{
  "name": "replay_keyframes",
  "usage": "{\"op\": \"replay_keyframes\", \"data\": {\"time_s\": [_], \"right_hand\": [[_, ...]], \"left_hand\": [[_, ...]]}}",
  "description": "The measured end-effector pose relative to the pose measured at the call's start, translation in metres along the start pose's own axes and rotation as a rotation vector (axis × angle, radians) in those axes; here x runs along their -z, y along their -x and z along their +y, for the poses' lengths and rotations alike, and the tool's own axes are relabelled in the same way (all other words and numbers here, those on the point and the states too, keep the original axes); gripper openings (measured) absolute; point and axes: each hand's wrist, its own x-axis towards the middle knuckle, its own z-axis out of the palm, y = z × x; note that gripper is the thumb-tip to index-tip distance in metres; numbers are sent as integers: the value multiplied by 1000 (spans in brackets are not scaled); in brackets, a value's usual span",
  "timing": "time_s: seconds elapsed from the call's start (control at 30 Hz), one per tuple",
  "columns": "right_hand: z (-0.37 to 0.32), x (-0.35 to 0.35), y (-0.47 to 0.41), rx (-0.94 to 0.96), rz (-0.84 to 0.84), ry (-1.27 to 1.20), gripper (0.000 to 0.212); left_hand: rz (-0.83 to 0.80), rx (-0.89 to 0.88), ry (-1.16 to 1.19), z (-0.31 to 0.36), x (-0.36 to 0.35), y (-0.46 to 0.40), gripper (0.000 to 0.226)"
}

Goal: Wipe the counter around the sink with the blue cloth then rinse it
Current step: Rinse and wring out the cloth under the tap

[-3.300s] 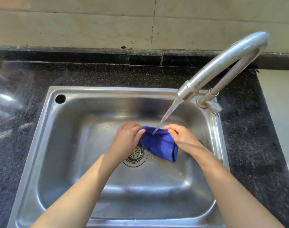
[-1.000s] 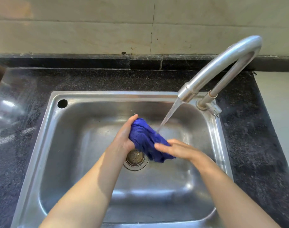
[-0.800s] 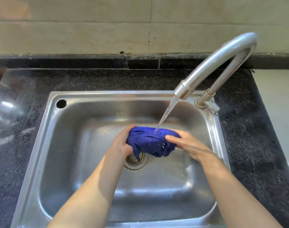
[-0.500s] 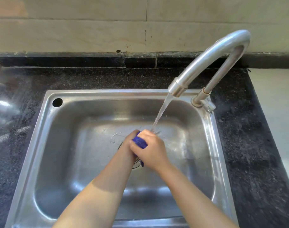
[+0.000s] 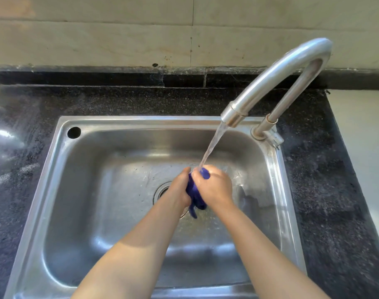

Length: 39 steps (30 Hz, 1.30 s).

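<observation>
The dark speckled counter (image 5: pixel 22 190) runs along the left of the steel sink (image 5: pixel 61 190), behind it and down its right side, with glare on the part left of the sink. At the sink's back left corner is a small round overflow hole (image 5: pixel 74 132). The drain (image 5: pixel 162 190) sits near the middle of the sink floor, partly covered by the person's left wrist. Just right of the drain, over the sink, the left hand (image 5: pixel 180 188) and right hand (image 5: pixel 214 188) are pressed together, both with fingers curled round the blue cloth (image 5: pixel 195 195), which is bunched between the palms. A bit of the cloth shows at the top of the right fist and a short tail hangs below the hands. A thin stream of water (image 5: pixel 213 145) falls onto the top of the cloth from the curved steel faucet (image 5: pixel 277 72), whose base stands at the sink's back right corner.
</observation>
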Motion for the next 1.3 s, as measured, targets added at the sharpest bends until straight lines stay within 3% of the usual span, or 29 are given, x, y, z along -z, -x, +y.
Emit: {"op": "replay_keyframes", "data": {"time_s": [0.07, 0.13, 0.2, 0.27, 0.37, 0.43, 0.5, 0.57, 0.6, 0.67, 0.7, 0.8, 0.87, 0.93, 0.97, 1.03, 1.1, 1.2, 1.3], "right_hand": [[-8, -10, 17, 180, 37, 31, 37], [-12, -16, 15, 195, 85, 70, 38], [-3, -17, -8, 8, 113, 61, 41], [17, -12, -35, -179, 79, 86, 38], [43, -8, -51, -248, -90, 185, 28], [49, -1, -49, -173, -259, 125, 15], [42, 14, -42, -19, -375, -181, 40], [27, 27, -33, 23, -489, -507, 50], [20, 29, -29, 43, -542, -502, 51], [13, 31, -22, 142, -623, -263, 60], [14, 31, -21, 176, -630, -179, 60], [16, 38, -29, 200, -548, -141, 16], [16, 45, -35, 190, -413, -160, 18], [17, 54, -43, 156, -244, -319, 14], [17, 59, -46, 108, -198, -450, 13], [19, 62, -49, 24, -220, -620, 14], [16, 56, -43, 29, -299, -545, 15], [4, 33, -14, -29, -394, -528, 18], [-6, 13, 7, -103, -282, -725, 23]], "left_hand": [[-24, -64, 73, -4, 1, -4, 35], [-28, -130, 90, -8, -4, -1, 35], [-55, -54, 71, -8, -8, 0, 47], [-119, 20, 34, -10, -9, 2, 41], [-144, -1, -127, -10, -4, 5, 30], [-151, -34, -193, 2, 4, 2, 25], [-182, -43, -226, 19, 12, 1, 23], [-262, -21, -211, 35, 19, 0, 29], [-299, -17, -192, 41, 21, 3, 33], [-336, -36, -147, 47, 23, 8, 33], [-339, -72, -136, 46, 25, 7, 29], [-271, -195, -472, 33, 39, 4, 29], [-296, -166, -846, 21, 50, 2, 55], [-321, -195, -993, 6, 59, -3, 64], [-321, -250, -911, 0, 63, -3, 55], [-266, -296, -507, -6, 67, -5, 38], [-201, -294, -99, -9, 61, -6, 35], [-229, -242, -3, -12, 38, -5, 34], [-218, -205, 42, -21, 12, 0, 34]]}}
